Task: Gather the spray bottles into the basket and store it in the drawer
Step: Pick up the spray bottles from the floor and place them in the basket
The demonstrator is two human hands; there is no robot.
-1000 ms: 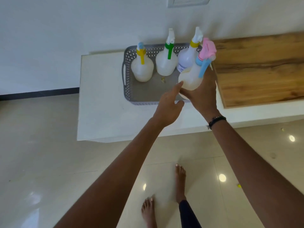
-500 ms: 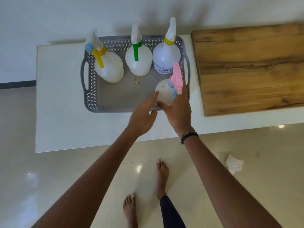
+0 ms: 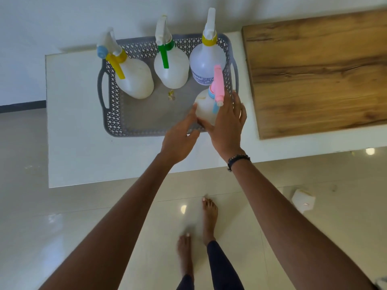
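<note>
A grey lattice basket [image 3: 114, 124] sits on the white counter [image 3: 83, 155]. Along its back stand three white spray bottles: one with a yellow trigger and blue nozzle [image 3: 136, 80], one with a green trigger [image 3: 173, 72], and one with a yellow collar [image 3: 206, 61]. A fourth bottle with a pink head [image 3: 206, 107] stands upright in the basket's front right corner. My right hand [image 3: 227, 124] wraps its right and front side. My left hand [image 3: 180, 139] has its fingers apart, with the fingertips against the bottle's left side.
A thick wooden board [image 3: 314, 70] lies on the counter just right of the basket. A white wall runs close behind. A small yellowish scrap [image 3: 171, 95] lies on the basket floor. On the tiled floor are my bare feet and a white object [image 3: 303, 200].
The pink-headed bottle has come down from above the basket's right edge into its front right corner, with both hands following it. I have moved closer to the counter.
</note>
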